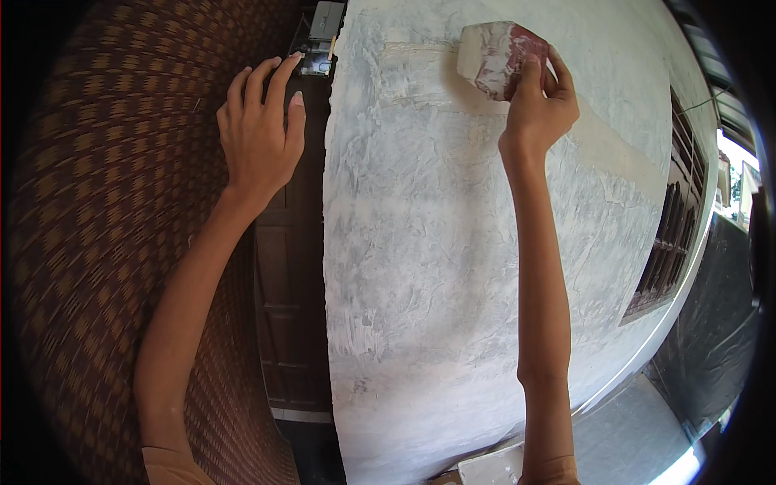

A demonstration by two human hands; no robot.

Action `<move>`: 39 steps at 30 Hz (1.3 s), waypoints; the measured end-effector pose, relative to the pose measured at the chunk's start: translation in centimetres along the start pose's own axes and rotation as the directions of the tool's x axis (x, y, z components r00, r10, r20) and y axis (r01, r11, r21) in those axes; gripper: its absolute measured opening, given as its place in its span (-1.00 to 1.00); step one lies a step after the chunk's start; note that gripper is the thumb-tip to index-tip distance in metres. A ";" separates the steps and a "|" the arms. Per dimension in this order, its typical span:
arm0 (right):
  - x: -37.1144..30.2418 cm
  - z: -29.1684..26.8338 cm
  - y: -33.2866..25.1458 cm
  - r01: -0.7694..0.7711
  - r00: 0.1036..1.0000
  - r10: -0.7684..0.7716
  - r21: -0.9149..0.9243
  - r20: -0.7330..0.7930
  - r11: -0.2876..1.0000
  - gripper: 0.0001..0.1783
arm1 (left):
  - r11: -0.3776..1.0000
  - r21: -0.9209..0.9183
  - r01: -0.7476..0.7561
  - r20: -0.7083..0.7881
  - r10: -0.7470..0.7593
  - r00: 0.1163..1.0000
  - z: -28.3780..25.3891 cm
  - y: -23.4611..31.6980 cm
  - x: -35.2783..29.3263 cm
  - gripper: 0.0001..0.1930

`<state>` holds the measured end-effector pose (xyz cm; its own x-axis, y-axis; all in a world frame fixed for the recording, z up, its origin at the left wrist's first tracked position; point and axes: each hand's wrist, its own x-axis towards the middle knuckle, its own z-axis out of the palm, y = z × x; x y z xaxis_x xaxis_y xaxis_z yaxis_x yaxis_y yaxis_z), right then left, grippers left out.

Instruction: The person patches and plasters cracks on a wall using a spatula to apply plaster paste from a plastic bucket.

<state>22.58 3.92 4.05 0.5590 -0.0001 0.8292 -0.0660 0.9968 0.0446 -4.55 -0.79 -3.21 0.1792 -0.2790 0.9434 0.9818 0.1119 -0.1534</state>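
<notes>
My right hand [543, 109] is raised at the upper right, its thumb and fingers closed on a dark red block-like tool [495, 61] coated with white putty. The tool is close to the rough white and grey wall [420, 242]; I cannot tell whether it touches. Below it the wall carries uneven smears and trowel-like marks. My left hand [263, 133] is lifted to the left of the wall's edge with its fingers spread, holding nothing. It is in front of a dark doorway, and whether it touches anything is unclear.
A brown woven panel [121, 202] curves along the left. Between it and the wall stands a dark wooden door [295, 323]. A slatted window [667, 250] and black sheeting [707, 323] are at the right. A white-smeared flat thing [489, 469] lies at the bottom.
</notes>
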 end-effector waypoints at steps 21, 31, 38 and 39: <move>-4.7 5.1 -0.8 -0.111 0.962 0.147 -0.159 0.229 0.981 -0.62 | 0.999 -0.040 0.012 -0.008 -0.012 1.000 0.7 0.8 -0.7 -0.53; 0.2 0.3 1.3 -0.018 0.999 0.018 0.004 0.029 1.000 -0.62 | 0.999 -0.037 -0.015 -0.010 0.015 1.000 0.2 1.2 -0.3 -0.53; -2.0 2.4 1.7 0.039 0.989 -0.016 -0.150 0.147 0.988 -0.64 | 1.000 -0.024 -0.007 -0.020 0.007 1.000 0.4 0.8 -0.3 -0.53; -1.1 0.9 1.8 -0.038 0.993 0.055 -0.163 0.103 0.986 -0.63 | 1.000 -0.020 -0.004 -0.016 0.004 1.000 0.2 0.7 -0.3 -0.53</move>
<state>21.11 5.61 3.66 0.4667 0.0470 0.8832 0.0481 0.9958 -0.0784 -3.96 -0.43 -3.57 0.1843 -0.2942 0.9378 0.9821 0.0939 -0.1635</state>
